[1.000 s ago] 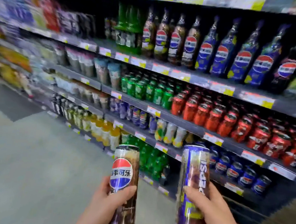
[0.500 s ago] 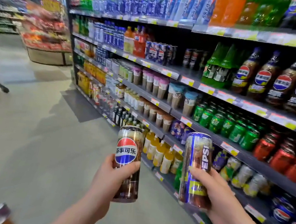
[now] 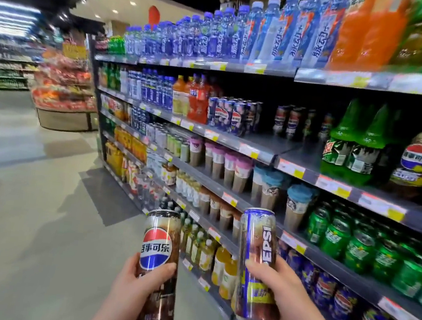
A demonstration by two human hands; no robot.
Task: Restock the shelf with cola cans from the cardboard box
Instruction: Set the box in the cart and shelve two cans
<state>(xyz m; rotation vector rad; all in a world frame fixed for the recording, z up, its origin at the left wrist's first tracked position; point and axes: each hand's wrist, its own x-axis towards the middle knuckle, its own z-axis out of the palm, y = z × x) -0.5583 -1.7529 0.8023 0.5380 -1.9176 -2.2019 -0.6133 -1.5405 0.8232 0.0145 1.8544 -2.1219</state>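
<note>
Both hands were busy here, 1 can each. The left hand (image 3: pixel 134 284) was wrapped around the lower half of a dark cola can (image 3: pixel 159 258), held upright with the round red, white and blue logo facing the camera and the thumb across the front. The right hand (image 3: pixel 281 295) was grasping a blue-striped cola can (image 3: pixel 257 256) the same way, PEPSI running up its side.

The 2 cans were side by side, near each other but not touching, out over the aisle floor (image 3: pixel 29 219) just in front of the shelf (image 3: pixel 233 138) and its lower front edges.

On the 2nd level down, a row of slim cans (image 3: pixel 233 115) stood left of a bare stretch, with a few more cans (image 3: pixel 289 121) past it and green bottles (image 3: pixel 349 145) toward the right end. 1 level below were lidded cups (image 3: pixel 230 167) and green cans (image 3: pixel 351 247).
</note>
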